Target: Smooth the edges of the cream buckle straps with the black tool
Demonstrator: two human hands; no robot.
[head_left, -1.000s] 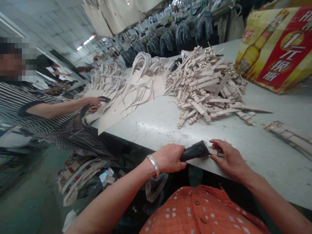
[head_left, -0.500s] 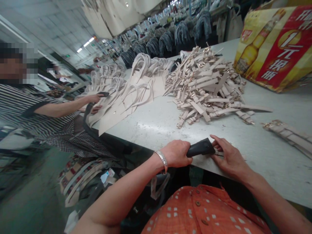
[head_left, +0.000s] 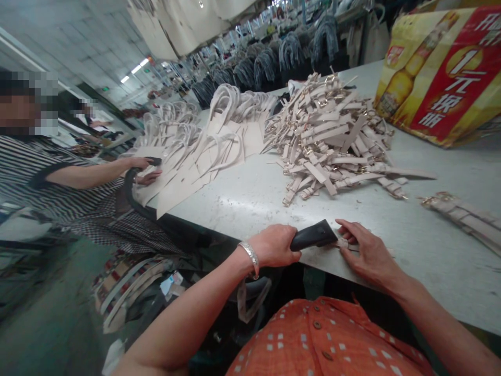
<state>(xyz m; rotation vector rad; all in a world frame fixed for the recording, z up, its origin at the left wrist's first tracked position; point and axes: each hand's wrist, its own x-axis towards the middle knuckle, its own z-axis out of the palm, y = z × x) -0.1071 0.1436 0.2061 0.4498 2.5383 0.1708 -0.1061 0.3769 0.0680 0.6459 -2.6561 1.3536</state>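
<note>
My left hand [head_left: 276,246] is wrapped round the handle of a black nozzle-like tool [head_left: 315,235], whose wide end points right toward my other hand. My right hand [head_left: 368,256] rests at the table's near edge, thumb and fingers closing on a small beige buckle strap [head_left: 343,243]. Most of that strap is hidden by the fingers and the tool's end. Beyond both hands lies a large heap of beige buckle straps [head_left: 329,136] with gold-coloured fittings.
The pale table [head_left: 250,203] carries beige bag panels [head_left: 183,177] with looped handles at left. More straps [head_left: 462,219] lie at right, below a yellow-red beer carton [head_left: 438,78]. A co-worker [head_left: 78,172] at left holds a similar black tool with a hose [head_left: 131,193].
My left hand has drawn the black tool slightly left, away from my right hand, and more of the strap shows. The co-worker's hands have moved a little left.
</note>
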